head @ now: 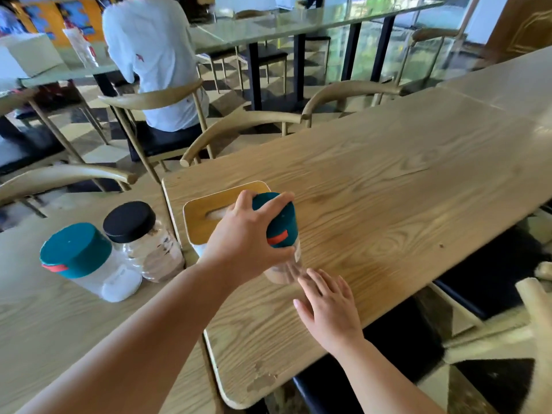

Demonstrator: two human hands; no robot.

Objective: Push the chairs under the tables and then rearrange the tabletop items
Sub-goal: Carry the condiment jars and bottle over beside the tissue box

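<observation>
Rearranging of tabletop items is judged to be underway; the chair step looks largely done on the far side. Nearest, the right hand (328, 306) is laid flat on the wooden table (403, 180), fingers straight, fingertips at the base of a clear jar (283, 271), nothing gripped. The left hand (251, 237) is clamped over that jar's teal lid (279, 224), fingers curled round it; the jar stands tilted near the table's near-left corner, just beside a tissue box with a wooden top (209, 216). On the adjoining table to the left, a teal-lidded jar (89, 261) and a black-lidded jar (143, 240) stand touching, so grouping is unfinished. Beyond, two curved-back chairs (245, 127) are seen tucked against the table's far edge. At the near right a chair seat (484, 279) is partly under the table; how far cannot be told. Farther back, a seated person (155, 61) occupies another chair.
</observation>
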